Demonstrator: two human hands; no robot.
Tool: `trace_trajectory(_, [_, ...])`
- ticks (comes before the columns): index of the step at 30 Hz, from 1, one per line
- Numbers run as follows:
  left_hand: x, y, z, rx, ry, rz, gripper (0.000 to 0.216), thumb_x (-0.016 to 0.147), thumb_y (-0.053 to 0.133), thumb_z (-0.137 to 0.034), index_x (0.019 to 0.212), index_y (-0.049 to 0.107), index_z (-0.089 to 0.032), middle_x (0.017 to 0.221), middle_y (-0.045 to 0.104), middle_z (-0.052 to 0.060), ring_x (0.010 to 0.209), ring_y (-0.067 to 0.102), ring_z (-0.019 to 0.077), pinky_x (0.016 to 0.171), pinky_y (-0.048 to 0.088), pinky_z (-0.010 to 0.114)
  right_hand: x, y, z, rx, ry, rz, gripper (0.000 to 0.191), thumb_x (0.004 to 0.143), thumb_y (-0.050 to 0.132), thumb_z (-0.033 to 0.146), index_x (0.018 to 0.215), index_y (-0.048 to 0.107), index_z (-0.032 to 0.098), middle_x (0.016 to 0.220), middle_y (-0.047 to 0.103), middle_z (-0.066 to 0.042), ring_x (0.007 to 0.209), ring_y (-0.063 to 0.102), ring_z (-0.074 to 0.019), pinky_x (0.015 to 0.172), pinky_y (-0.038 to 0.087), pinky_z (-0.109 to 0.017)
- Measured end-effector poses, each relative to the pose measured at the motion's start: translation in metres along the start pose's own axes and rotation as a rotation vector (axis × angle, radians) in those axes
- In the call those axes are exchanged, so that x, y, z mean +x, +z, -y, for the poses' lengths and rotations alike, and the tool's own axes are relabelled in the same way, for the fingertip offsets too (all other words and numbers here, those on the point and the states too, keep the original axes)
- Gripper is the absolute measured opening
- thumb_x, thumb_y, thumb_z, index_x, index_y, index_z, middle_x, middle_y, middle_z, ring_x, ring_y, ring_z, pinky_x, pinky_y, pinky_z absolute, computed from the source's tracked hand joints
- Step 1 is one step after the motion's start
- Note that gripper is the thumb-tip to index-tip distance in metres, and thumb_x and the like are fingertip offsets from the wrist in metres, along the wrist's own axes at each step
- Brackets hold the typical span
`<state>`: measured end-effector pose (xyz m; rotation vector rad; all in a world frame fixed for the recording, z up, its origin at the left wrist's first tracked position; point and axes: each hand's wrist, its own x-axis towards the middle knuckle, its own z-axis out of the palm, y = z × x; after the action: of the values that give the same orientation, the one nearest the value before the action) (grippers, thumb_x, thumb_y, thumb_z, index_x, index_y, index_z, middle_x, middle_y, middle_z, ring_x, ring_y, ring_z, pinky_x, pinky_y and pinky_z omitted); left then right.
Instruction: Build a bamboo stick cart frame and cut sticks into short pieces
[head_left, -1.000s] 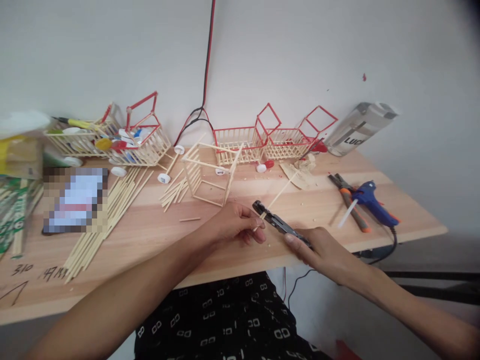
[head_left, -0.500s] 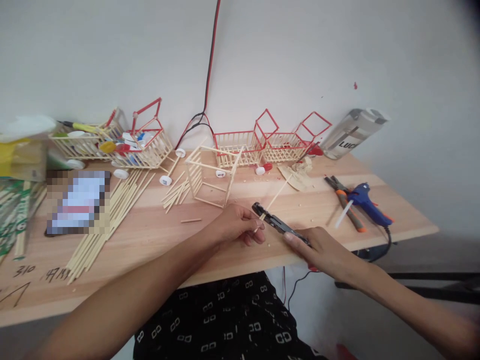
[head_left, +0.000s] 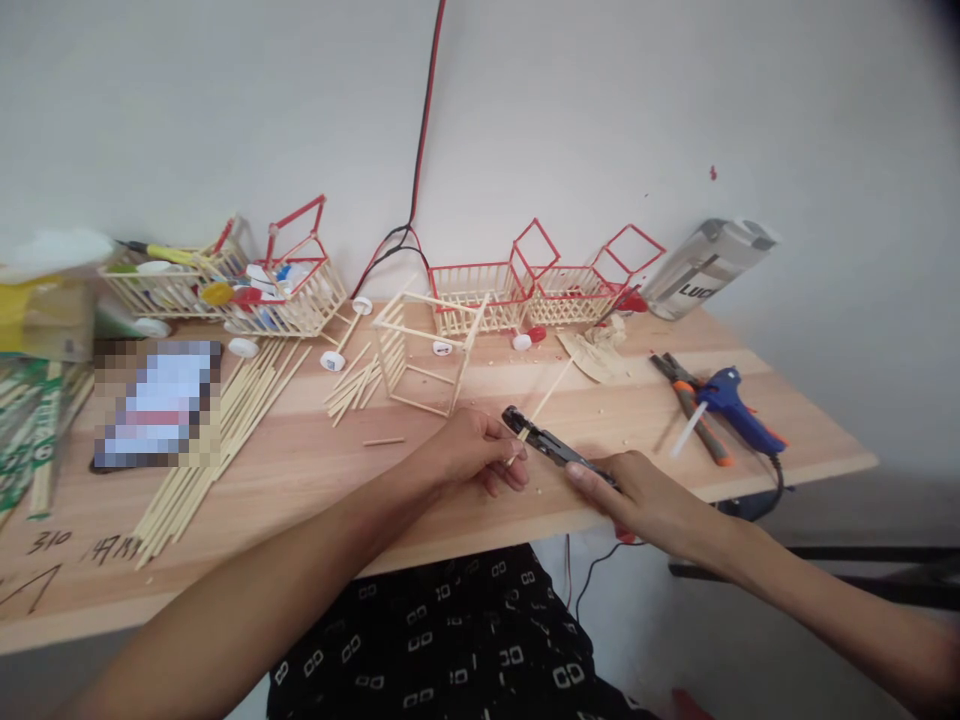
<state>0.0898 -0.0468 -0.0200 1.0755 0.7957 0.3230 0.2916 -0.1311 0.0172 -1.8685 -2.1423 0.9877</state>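
My left hand [head_left: 474, 452] pinches the near end of a thin wooden stick [head_left: 546, 393] that slants up and to the right over the wooden table [head_left: 315, 470]. My right hand [head_left: 639, 497] is closed round the handles of black cutting pliers [head_left: 541, 439], whose jaws sit on the stick just beside my left fingertips. Just behind my left hand stands an unpainted cage-like frame of sticks [head_left: 417, 352].
A blue glue gun [head_left: 736, 407] and orange-handled pliers [head_left: 691, 407] lie at the right. Red-trimmed stick baskets [head_left: 541, 280] line the wall, with more [head_left: 232, 285] at the left. Loose sticks [head_left: 225, 420] lie spread at the left. A red and black cable [head_left: 416, 190] hangs down the wall.
The view has shifted slightly. Both hands hold nearly the same pose; the pliers' jaws have edged a little closer to my left fingertips along the stick.
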Motion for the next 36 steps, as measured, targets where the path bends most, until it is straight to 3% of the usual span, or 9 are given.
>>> trace_trajectory(5, [0.001, 0.000, 0.000, -0.015, -0.008, -0.007, 0.017, 0.074, 0.069, -0.025, 0.071, 0.062, -0.009, 0.060, 0.068, 0.006, 0.054, 0.065, 0.0138, 0.043, 0.043, 0.018, 0.001, 0.001, -0.003, 0.007, 0.019, -0.002, 0.053, 0.092, 0.027, 0.061, 0.062, 0.041, 0.020, 0.052, 0.041, 0.001, 0.049, 0.044, -0.0130, 0.048, 0.030, -0.025])
trace_trajectory(10, [0.001, 0.001, 0.002, 0.035, 0.000, -0.004, 0.015, 0.075, 0.067, -0.023, 0.071, 0.061, -0.010, 0.061, 0.068, 0.006, 0.056, 0.066, 0.0149, 0.042, 0.044, 0.019, -0.002, 0.000, -0.015, 0.049, 0.038, -0.053, 0.053, 0.091, 0.029, 0.061, 0.058, 0.037, 0.021, 0.051, 0.043, 0.001, 0.050, 0.043, -0.0132, 0.050, 0.030, -0.026])
trace_trajectory(16, [0.000, 0.006, 0.006, 0.111, 0.100, -0.050, 0.012, 0.080, 0.060, -0.023, 0.074, 0.057, -0.013, 0.062, 0.067, 0.004, 0.053, 0.062, 0.0129, 0.044, 0.045, 0.020, 0.000, -0.020, -0.025, 0.117, 0.262, -0.294, 0.061, 0.083, 0.036, 0.071, 0.052, 0.043, 0.020, 0.046, 0.045, 0.000, 0.046, 0.044, -0.0132, 0.046, 0.029, -0.026])
trace_trajectory(19, [-0.003, 0.008, 0.006, 0.226, 0.209, -0.088, 0.013, 0.082, 0.058, -0.026, 0.075, 0.058, -0.014, 0.065, 0.065, 0.003, 0.057, 0.059, 0.0130, 0.046, 0.044, 0.021, 0.010, -0.025, -0.027, 0.292, 0.293, -0.368, 0.059, 0.081, 0.040, 0.071, 0.058, 0.052, 0.018, 0.049, 0.051, -0.001, 0.047, 0.048, -0.0134, 0.045, 0.034, -0.026])
trace_trajectory(25, [-0.013, 0.014, -0.003, 0.651, 0.525, -0.245, 0.014, 0.083, 0.059, -0.023, 0.071, 0.063, -0.015, 0.073, 0.063, 0.002, 0.072, 0.056, 0.0143, 0.068, 0.042, 0.027, 0.047, -0.015, -0.030, 0.834, 0.110, -0.499, 0.052, 0.081, 0.048, 0.067, 0.069, 0.055, 0.017, 0.049, 0.051, 0.001, 0.042, 0.048, -0.0108, 0.040, 0.037, -0.023])
trace_trajectory(29, [-0.033, 0.022, -0.013, 0.812, 0.638, -0.263, 0.013, 0.084, 0.062, -0.024, 0.076, 0.067, -0.015, 0.078, 0.062, 0.003, 0.079, 0.055, 0.0149, 0.073, 0.040, 0.027, 0.075, -0.018, -0.026, 1.113, -0.086, -0.610, 0.049, 0.076, 0.053, 0.067, 0.069, 0.053, 0.019, 0.049, 0.051, 0.003, 0.041, 0.050, -0.0112, 0.037, 0.041, -0.022])
trace_trajectory(32, [-0.056, 0.018, -0.016, 0.823, 0.635, -0.302, 0.016, 0.086, 0.060, -0.024, 0.074, 0.066, -0.015, 0.075, 0.062, 0.001, 0.075, 0.055, 0.0126, 0.070, 0.039, 0.025, 0.091, -0.020, -0.024, 1.233, -0.187, -0.672, 0.045, 0.074, 0.058, 0.065, 0.070, 0.054, 0.020, 0.051, 0.052, 0.003, 0.041, 0.051, -0.0108, 0.037, 0.043, -0.021])
trace_trajectory(36, [-0.089, -0.011, -0.012, 0.810, 0.512, -0.535, 0.014, 0.086, 0.059, -0.024, 0.076, 0.066, -0.017, 0.077, 0.064, 0.000, 0.071, 0.054, 0.0111, 0.064, 0.038, 0.023, 0.101, -0.014, -0.026, 1.347, -0.253, -0.702, 0.043, 0.074, 0.061, 0.062, 0.073, 0.055, 0.020, 0.055, 0.055, 0.003, 0.043, 0.052, -0.0096, 0.039, 0.045, -0.020])
